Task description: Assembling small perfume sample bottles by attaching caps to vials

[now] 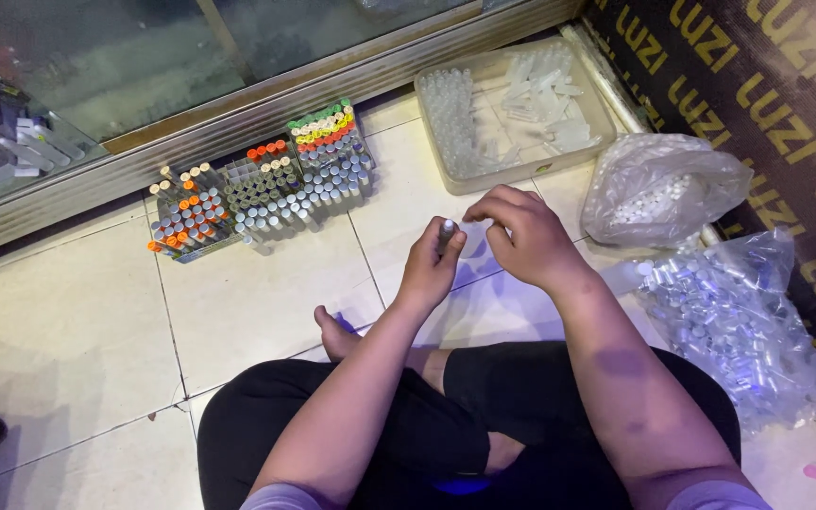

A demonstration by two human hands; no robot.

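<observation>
Centrally, above the tiled floor point(266, 302), the left hand point(430, 269) was closed around a small vial point(447, 229), held upright with its long axis vertical and its top exposed. The right hand point(521, 231) hovered just beside that top, fingers curled and pinched, though any cap between them could not be made out; racks of tubes point(266, 179) stood well apart
</observation>
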